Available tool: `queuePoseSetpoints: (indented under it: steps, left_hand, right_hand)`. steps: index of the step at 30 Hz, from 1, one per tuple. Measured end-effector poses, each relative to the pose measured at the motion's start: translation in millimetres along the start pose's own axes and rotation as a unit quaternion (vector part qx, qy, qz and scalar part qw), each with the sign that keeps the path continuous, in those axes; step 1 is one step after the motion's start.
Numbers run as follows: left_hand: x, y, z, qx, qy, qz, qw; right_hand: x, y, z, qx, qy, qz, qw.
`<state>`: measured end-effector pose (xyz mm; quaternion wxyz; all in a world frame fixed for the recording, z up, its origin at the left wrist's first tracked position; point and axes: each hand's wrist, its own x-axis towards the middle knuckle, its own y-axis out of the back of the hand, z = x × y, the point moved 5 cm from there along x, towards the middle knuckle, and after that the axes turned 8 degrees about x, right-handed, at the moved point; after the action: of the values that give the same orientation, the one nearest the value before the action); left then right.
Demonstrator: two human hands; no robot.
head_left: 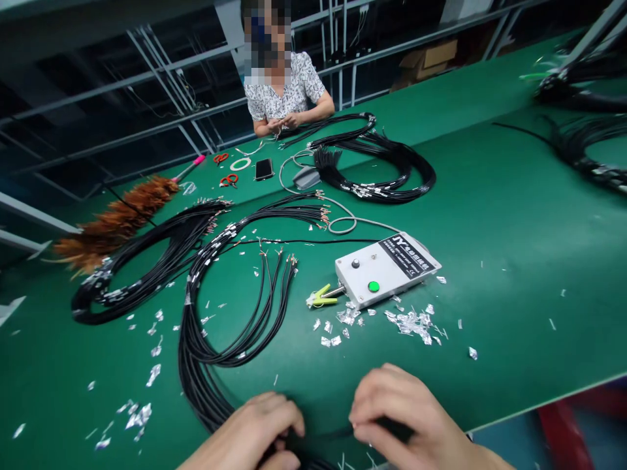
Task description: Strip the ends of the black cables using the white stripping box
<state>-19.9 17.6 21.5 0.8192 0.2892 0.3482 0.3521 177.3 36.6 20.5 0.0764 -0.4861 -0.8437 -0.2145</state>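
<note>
My left hand (259,431) and my right hand (401,414) are at the near edge of the green table (514,215), both with fingers curled. Between them runs a black cable (333,434), and each hand pinches it. The cable belongs to a bundle of black cables (206,365) that loops up the table to bare, stripped ends (279,254). Just beyond my hands stands a white control box (386,269) with a green button and a black knob. A yellow-green clip (321,297) sticks out of its left end.
Scraps of silver foil (411,323) litter the table. More black cable coils lie at left (142,261) and far centre (386,170). A feather duster (117,219), red scissors (229,180), a phone (263,168) and a grey pedal (306,176) sit farther back. Another person (287,91) works opposite.
</note>
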Motion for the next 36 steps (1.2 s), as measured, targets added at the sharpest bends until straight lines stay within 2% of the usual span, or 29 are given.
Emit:
queuePoseSetpoints:
  steps: [2, 5, 8, 10, 17, 23, 28, 31, 36]
  left_hand:
    - [14, -6.0, 13, -0.097, 0.01, 0.025, 0.995]
    - [35, -12.8, 25, -0.23, 0.042, 0.082, 0.969]
    - [48, -18.6, 23, -0.346, 0.083, 0.106, 0.929]
    - [51, -20.8, 20, -0.383, 0.093, 0.104, 0.913]
    - [50, -21.0, 17, -0.384, 0.091, 0.124, 0.91]
    - [49, -21.0, 18, -0.404, 0.109, 0.191, 0.888]
    - [47, -14.8, 21, -0.416, 0.111, 0.211, 0.877]
    - [45, -10.5, 20, -0.426, 0.121, 0.237, 0.865]
    - [47, -15.6, 13, -0.453, 0.127, 0.185, 0.863]
  right_hand:
    - [5, 2, 6, 0.045, -0.039, 0.055, 0.997]
    - [11, 6, 15, 0.096, -0.083, 0.104, 0.986]
    - [13, 11, 26, 0.134, -0.149, 0.143, 0.969]
    - [13, 13, 31, 0.152, -0.182, 0.152, 0.96]
    - [23, 7, 35, 0.221, -0.214, 0.152, 0.939]
    - [29, 7, 35, 0.227, -0.206, 0.15, 0.94]
    - [28, 7, 38, 0.281, -0.21, 0.145, 0.925]
    - [29, 7, 39, 0.254, -0.203, 0.157, 0.933]
    - [33, 2, 32, 0.205, -0.156, 0.171, 0.951]
